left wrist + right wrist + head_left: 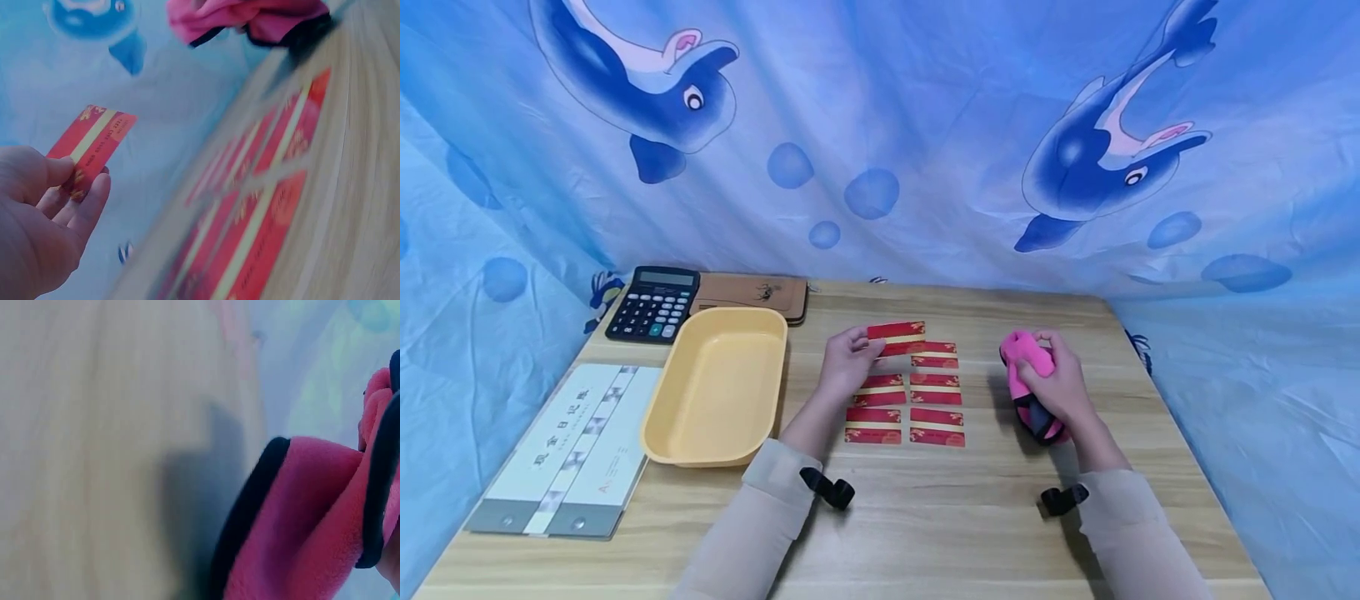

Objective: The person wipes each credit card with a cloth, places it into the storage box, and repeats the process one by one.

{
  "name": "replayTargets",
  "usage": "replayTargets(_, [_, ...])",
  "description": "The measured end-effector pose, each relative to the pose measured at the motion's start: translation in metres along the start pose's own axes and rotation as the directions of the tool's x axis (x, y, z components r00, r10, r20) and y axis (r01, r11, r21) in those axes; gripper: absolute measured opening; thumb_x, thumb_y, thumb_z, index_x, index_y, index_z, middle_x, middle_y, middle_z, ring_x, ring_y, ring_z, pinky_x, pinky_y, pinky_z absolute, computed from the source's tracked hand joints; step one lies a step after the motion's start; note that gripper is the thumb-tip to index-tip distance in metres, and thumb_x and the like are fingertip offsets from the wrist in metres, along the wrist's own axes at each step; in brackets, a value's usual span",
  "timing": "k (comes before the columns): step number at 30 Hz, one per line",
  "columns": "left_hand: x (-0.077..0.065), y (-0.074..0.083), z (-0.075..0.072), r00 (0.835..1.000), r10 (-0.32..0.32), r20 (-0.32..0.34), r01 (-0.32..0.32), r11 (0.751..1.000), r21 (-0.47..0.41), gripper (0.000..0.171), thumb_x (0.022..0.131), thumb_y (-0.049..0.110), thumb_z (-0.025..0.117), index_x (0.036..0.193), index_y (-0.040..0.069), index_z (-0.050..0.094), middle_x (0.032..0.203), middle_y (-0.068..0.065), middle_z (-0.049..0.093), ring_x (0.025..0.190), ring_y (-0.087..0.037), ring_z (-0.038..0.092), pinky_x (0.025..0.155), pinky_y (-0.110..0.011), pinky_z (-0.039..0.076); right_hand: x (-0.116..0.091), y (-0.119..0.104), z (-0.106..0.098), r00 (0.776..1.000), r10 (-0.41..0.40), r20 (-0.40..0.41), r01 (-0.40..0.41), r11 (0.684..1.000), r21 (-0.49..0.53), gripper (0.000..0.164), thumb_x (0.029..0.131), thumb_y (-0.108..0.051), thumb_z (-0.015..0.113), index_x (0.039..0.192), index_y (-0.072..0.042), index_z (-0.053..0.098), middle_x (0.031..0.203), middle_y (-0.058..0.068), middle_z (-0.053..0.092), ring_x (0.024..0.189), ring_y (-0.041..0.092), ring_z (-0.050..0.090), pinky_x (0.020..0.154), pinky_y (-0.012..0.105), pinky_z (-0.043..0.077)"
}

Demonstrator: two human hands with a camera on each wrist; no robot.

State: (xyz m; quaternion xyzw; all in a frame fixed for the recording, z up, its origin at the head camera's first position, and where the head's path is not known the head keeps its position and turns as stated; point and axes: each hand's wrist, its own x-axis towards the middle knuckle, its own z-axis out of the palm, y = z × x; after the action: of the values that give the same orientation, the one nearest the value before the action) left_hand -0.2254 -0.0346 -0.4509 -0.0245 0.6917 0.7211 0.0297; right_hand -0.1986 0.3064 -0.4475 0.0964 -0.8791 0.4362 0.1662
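Note:
My left hand (847, 363) pinches a red card (901, 338) with a gold stripe between thumb and fingers. In the left wrist view that card (94, 147) is held up off the table, tilted. Below it several matching cards (937, 427) lie in two columns on the wood; the held card and hand partly cover the upper left of them. To the right, my right hand (1063, 383) grips a bunched pink cloth (1019, 367) with black edging. The right wrist view shows the fleecy cloth (312, 512) close up, its shadow on the table beside it.
Left of the cards stands a yellow plastic tray (715, 392). Beyond it are a black calculator (653, 305) and a brown notebook (748, 293). A pale ledger book (568, 446) lies at the left edge. A blue dolphin-print curtain (880, 125) hangs behind the wooden table (940, 533).

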Motion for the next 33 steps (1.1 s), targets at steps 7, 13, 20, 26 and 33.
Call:
replayTargets(7, [-0.021, 0.022, 0.016, 0.999, -0.014, 0.035, 0.019, 0.986, -0.168, 0.032, 0.098, 0.012, 0.067, 0.129, 0.001, 0.064, 0.119, -0.019, 0.067, 0.101, -0.026, 0.072, 0.087, -0.045, 0.062, 0.000, -0.048, 0.001, 0.994, -0.108, 0.009, 0.107, 0.992, 0.073, 0.035, 0.085, -0.003, 0.075, 0.118, -0.003, 0.064, 0.095, 0.017, 0.071, 0.069, 0.008, 0.058, 0.051, 0.021, 0.049])
replayTargets(13, [-0.036, 0.035, 0.027, 0.994, 0.019, 0.112, 0.006, 0.976, -0.219, 0.034, 0.102, 0.007, 0.061, 0.135, 0.000, 0.059, 0.122, -0.021, 0.067, 0.103, -0.030, 0.072, 0.088, -0.038, 0.062, -0.003, -0.088, 0.002, 0.977, -0.213, -0.017, 0.211, 0.974, -0.079, 0.028, 0.082, -0.008, 0.079, 0.108, -0.007, 0.070, 0.084, 0.009, 0.072, 0.061, 0.014, 0.056, 0.048, 0.025, 0.046])
replayTargets(20, [-0.051, 0.042, 0.032, 0.976, 0.098, 0.193, -0.052, 0.972, -0.231, 0.044, 0.105, 0.010, 0.056, 0.146, -0.001, 0.048, 0.126, -0.020, 0.067, 0.105, -0.034, 0.071, 0.095, -0.042, 0.058, -0.002, -0.117, 0.014, 0.942, -0.334, -0.024, 0.314, 0.906, -0.285, 0.030, 0.081, -0.015, 0.077, 0.109, -0.005, 0.074, 0.084, 0.011, 0.074, 0.056, 0.018, 0.056, 0.048, 0.031, 0.044])
replayTargets(26, [-0.056, 0.041, 0.035, 0.956, 0.153, 0.249, -0.099, 0.971, -0.218, 0.043, 0.105, 0.010, 0.054, 0.145, -0.004, 0.049, 0.130, -0.022, 0.065, 0.105, -0.037, 0.071, 0.097, -0.047, 0.056, -0.002, -0.128, 0.029, 0.940, -0.340, 0.013, 0.311, 0.843, -0.440, 0.034, 0.082, -0.023, 0.075, 0.111, -0.005, 0.075, 0.096, 0.015, 0.075, 0.067, 0.029, 0.066, 0.050, 0.041, 0.054])
replayTargets(33, [-0.059, 0.039, 0.039, 0.947, 0.166, 0.275, -0.106, 0.970, -0.219, 0.042, 0.106, 0.010, 0.053, 0.146, -0.003, 0.048, 0.132, -0.018, 0.065, 0.110, -0.030, 0.070, 0.092, -0.034, 0.059, -0.008, -0.139, 0.049, 0.952, -0.305, 0.029, 0.285, 0.848, -0.446, 0.038, 0.086, -0.035, 0.071, 0.111, -0.005, 0.073, 0.104, 0.016, 0.070, 0.069, 0.028, 0.065, 0.046, 0.038, 0.054])
